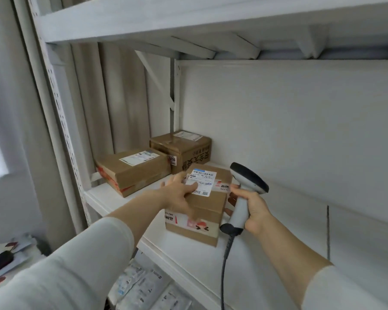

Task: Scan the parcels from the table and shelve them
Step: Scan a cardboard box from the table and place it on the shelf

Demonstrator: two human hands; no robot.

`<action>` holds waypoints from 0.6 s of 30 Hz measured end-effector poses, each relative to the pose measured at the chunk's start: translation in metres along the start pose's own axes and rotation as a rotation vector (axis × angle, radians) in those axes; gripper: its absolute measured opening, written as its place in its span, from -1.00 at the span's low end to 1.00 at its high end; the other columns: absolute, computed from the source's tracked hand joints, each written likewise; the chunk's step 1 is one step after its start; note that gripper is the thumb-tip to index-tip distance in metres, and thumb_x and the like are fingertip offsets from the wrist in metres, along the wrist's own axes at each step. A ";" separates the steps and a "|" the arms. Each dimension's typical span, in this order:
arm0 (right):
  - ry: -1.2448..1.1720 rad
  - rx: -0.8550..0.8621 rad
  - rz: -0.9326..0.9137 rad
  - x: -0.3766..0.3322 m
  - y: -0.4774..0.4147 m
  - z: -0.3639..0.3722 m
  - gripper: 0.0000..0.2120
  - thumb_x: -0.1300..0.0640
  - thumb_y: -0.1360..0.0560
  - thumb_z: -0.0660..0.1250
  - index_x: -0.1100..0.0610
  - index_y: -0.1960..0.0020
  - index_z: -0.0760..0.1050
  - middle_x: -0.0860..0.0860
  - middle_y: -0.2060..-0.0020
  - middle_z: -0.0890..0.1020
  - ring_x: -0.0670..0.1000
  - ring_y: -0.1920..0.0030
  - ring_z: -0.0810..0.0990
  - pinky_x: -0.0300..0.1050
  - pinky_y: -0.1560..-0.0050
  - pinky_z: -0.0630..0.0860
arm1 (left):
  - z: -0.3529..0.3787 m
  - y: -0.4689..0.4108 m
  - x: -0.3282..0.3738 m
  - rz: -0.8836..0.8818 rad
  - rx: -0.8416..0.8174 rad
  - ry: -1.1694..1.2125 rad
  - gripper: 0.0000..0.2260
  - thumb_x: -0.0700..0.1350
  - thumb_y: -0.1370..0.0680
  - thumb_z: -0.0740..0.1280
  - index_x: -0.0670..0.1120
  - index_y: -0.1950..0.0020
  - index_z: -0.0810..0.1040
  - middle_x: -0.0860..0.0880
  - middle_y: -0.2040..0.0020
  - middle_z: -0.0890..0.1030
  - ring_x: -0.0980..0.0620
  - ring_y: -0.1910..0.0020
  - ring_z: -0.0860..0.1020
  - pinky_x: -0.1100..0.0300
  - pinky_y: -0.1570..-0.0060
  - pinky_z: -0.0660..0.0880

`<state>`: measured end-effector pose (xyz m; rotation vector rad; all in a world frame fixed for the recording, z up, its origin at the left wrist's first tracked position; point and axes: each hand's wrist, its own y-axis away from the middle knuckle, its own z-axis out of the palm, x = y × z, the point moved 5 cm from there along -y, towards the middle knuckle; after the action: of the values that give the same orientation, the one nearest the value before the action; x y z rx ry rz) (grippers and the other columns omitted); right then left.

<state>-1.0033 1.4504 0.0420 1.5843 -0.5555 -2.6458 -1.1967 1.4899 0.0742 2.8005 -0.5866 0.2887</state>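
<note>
A brown cardboard parcel (207,209) with a white shipping label on top sits near the front of the white shelf (188,253). My left hand (179,193) lies on its top left edge, fingers straight over the label and thumb down the near side. My right hand (253,211) grips the handle of a grey and black barcode scanner (244,193) just right of the parcel, its fingertips touching the box's right side. The scanner's cable hangs down past the shelf edge.
Two more cardboard parcels stand at the shelf's back left: a flat one (132,171) and a taller one (182,148). Soft white mail bags (143,287) lie on the shelf below. Another shelf board (188,16) runs overhead. A slotted upright (61,121) bounds the left side.
</note>
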 end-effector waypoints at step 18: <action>0.029 0.325 -0.070 0.011 -0.059 0.017 -0.88 0.39 -0.39 0.39 0.26 0.09 0.63 0.18 0.21 0.66 0.11 0.23 0.60 -0.02 0.15 0.54 | -0.038 -0.159 -0.007 0.285 0.466 -0.568 -0.59 -0.14 -0.61 0.22 -0.17 -0.45 0.30 -0.12 -0.36 0.42 -0.10 -0.37 0.34 0.03 -0.19 0.43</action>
<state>-1.0131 1.5089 0.0223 1.7438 -0.9901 -2.6854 -1.1418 1.6446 0.0741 3.2462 -1.1795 -0.3908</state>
